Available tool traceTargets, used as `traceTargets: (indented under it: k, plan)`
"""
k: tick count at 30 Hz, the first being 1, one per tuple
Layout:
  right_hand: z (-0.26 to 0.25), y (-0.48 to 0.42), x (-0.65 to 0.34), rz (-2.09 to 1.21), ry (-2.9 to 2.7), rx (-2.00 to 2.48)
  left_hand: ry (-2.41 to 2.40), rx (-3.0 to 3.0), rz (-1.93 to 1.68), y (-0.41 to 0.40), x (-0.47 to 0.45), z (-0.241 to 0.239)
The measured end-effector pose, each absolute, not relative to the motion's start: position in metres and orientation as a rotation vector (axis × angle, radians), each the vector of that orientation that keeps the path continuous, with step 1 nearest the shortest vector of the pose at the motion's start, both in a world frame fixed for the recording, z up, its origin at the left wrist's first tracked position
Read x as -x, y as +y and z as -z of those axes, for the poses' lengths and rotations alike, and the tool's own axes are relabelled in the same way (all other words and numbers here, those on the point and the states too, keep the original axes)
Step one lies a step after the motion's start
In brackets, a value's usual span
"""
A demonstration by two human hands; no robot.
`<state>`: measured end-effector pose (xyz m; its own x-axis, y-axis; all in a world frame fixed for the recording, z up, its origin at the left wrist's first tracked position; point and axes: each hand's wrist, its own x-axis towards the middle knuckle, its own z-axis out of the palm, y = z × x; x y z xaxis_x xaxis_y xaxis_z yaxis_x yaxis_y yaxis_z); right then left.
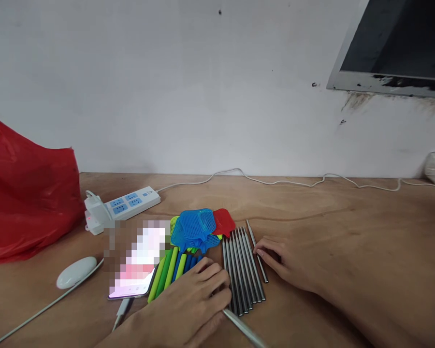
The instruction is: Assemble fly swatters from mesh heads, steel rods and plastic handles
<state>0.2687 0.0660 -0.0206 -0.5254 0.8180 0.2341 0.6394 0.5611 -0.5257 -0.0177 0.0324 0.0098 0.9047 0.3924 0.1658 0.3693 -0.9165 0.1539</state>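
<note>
On the wooden table (348, 232) lies a row of several thin metal rods (242, 263), side by side. My right hand (286, 261) rests flat just right of them, fingertips touching the outermost rod (254, 239), fingers stretched out. My left hand (188, 304) lies over the near ends of the rods and of several green and blue plastic handles (170, 270); its fingers curl around one metal rod (244, 329) that sticks out toward me. Blue, red and yellow-green mesh swatter heads (199, 227) are piled behind the handles.
A phone (137, 270) with a lit screen lies left of the handles, cable attached. A white power strip (119, 205) and its cord run along the back. A red plastic bag (25, 198) fills the left side; a white oval object (76, 271) sits near it. A monitor hangs top right.
</note>
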Motion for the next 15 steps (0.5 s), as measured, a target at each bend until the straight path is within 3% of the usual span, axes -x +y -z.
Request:
traceTargets:
  k: [9, 15]
  plan:
    - [0.018, 0.065, -0.268, -0.496, -2.343, 1.135, 0.766, -2.992, -0.793, 0.034, 0.021, -0.009]
    - [0.011, 0.058, -0.266, -0.660, -2.097, 1.178, 0.846, -2.852, -0.595, 0.032, 0.021, -0.018]
